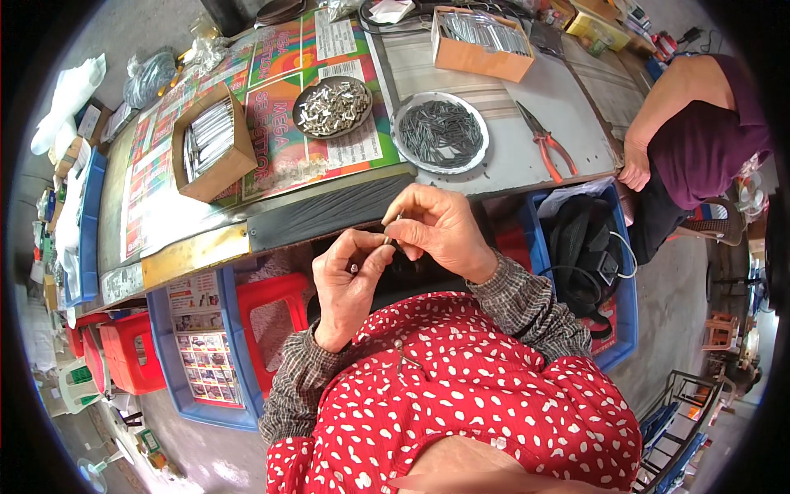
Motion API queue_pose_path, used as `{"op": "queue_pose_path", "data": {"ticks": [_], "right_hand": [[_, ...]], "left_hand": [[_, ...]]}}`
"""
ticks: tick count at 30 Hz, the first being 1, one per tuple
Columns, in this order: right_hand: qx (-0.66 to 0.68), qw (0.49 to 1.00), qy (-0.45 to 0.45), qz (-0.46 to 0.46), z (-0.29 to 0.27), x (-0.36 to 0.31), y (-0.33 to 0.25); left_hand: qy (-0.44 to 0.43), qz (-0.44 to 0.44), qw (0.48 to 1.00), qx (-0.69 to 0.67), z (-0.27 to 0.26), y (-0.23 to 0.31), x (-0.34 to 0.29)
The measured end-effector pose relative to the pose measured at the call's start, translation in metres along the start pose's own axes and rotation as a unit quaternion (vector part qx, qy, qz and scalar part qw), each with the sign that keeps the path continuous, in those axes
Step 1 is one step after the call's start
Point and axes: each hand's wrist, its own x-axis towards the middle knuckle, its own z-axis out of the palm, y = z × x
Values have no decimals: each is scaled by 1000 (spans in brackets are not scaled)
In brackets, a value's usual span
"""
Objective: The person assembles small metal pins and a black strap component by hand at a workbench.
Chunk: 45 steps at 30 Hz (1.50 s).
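Observation:
My left hand (354,276) is closed around a thin metallic rod (354,268), whose rounded end shows between the fingers. My right hand (440,230) pinches at the same spot, with the fingertips of both hands meeting just off the table's front edge. What lies between the fingertips is small and mostly hidden. On the table beyond, a dark round dish (334,134) holds many short silvery metal pieces. To its right, a white bowl (444,170) is filled with slim dark grey pieces.
Pliers (543,142) with red handles lie right of the bowl. Cardboard boxes of slim silvery sticks stand at left (220,175) and at the back (481,62). Blue crates (234,337) and a red stool (276,292) are below the table edge. A co-worker's arm (671,107) rests at right.

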Motion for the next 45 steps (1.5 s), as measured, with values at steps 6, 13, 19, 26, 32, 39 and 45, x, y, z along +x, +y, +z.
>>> {"op": "queue_pose_path", "data": {"ticks": [6,13,19,26,32,39,45], "right_hand": [[11,999,-43,-12,-6,-2,10],[-45,997,43,-52,7,-1,12],[-22,999,-33,-36,-6,-2,7],[-27,998,26,-59,5,-2,14],[-40,998,35,-44,11,0,5],[-13,999,-47,-16,-5,-3,7],[6,1000,17,-15,6,-4,8]], "left_hand": [[-40,-31,999,-17,-2,-5,-1],[51,132,976,168,3,-2,-1],[-67,-44,996,-43,-2,2,-1],[9,78,992,103,4,-3,-1],[34,89,989,112,3,-4,0],[-86,-92,987,-103,-6,-4,-2],[-27,7,999,28,-2,0,-2]]}}
